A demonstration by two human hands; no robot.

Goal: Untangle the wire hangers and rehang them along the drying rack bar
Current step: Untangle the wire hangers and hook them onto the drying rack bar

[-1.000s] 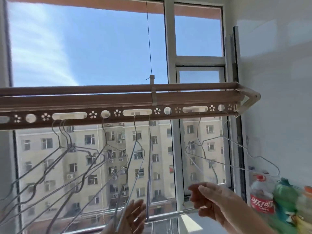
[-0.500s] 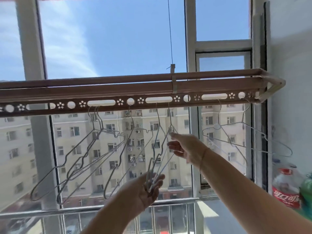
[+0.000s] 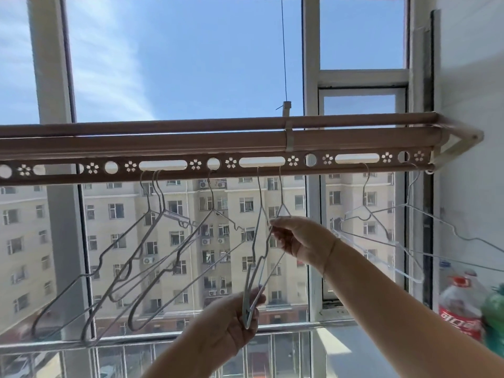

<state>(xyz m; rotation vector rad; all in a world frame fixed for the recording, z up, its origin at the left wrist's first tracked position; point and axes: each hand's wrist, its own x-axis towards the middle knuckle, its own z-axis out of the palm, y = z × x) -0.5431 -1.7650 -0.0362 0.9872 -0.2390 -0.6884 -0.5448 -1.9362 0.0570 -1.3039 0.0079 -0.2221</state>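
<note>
Wire is gripped nearest the camera: the lower corners of the middle pair of wire hangers (image 3: 246, 296) are held bunched together in the left hand (image 3: 231, 320), with the fingers curled round them. Higher up, the sloping wire just under the neck of one hanger is pinched between thumb and fingertips of the right hand (image 3: 301, 241). A second ago the right hand was held low and apart from any hanger. Half a second ago it had been brought up to the necks, and now a hold has been taken. A two-handed grasp is thus established, which is judged to be the start of separating the pair. The two frames lie pressed close at the bottom, while their hooks sit side by side in one slot of the drying rack bar (image 3: 191, 144). Lifting one hook out and shifting it along to a free hole is likely what is called for next, though the wires could catch on each other. Left of the pair, three hangers (image 3: 163, 212) are hung crossing one another and appear not yet sorted. To the right, two hangers (image 3: 365, 211) are hung near the bar's end. Bottles (image 3: 459, 317) are seen by the wall, and beyond the window (image 3: 311, 77) an apartment block (image 3: 234, 203) is visible
</note>
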